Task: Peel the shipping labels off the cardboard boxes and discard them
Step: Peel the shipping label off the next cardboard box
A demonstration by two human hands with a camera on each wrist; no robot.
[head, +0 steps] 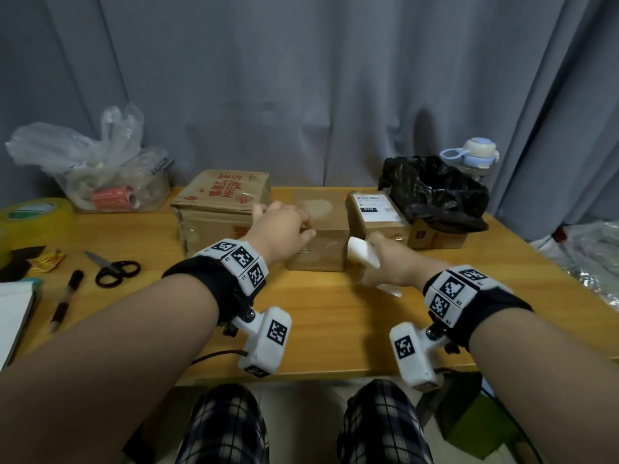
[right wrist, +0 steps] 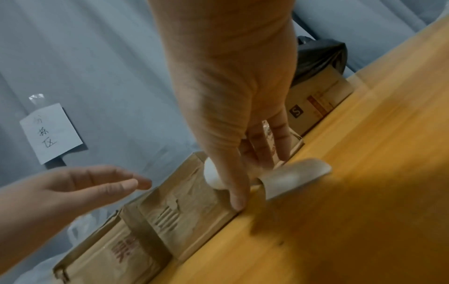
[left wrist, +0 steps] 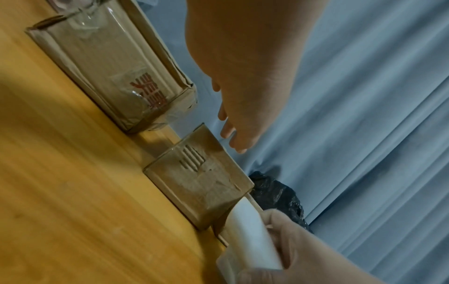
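My left hand (head: 288, 226) hovers open over the small middle cardboard box (head: 318, 239), fingers relaxed; the left wrist view shows the fingers (left wrist: 230, 130) just above the box (left wrist: 201, 182). The box top carries a pale torn patch (head: 317, 206). My right hand (head: 382, 259) holds a curled white peeled label (head: 361, 254) beside that box's right front corner; in the right wrist view the label (right wrist: 291, 178) curls under the fingers (right wrist: 237, 194). A third box (head: 378, 226) to the right bears a white shipping label (head: 375, 209). A large printed box (head: 217, 209) stands on the left.
A box lined with a black bag (head: 435, 195) stands at the back right, a water bottle (head: 475, 155) behind it. Scissors (head: 114, 267), a pen (head: 65, 299), a tape roll (head: 30, 212) and a clear container with plastic bags (head: 110, 182) occupy the left side.
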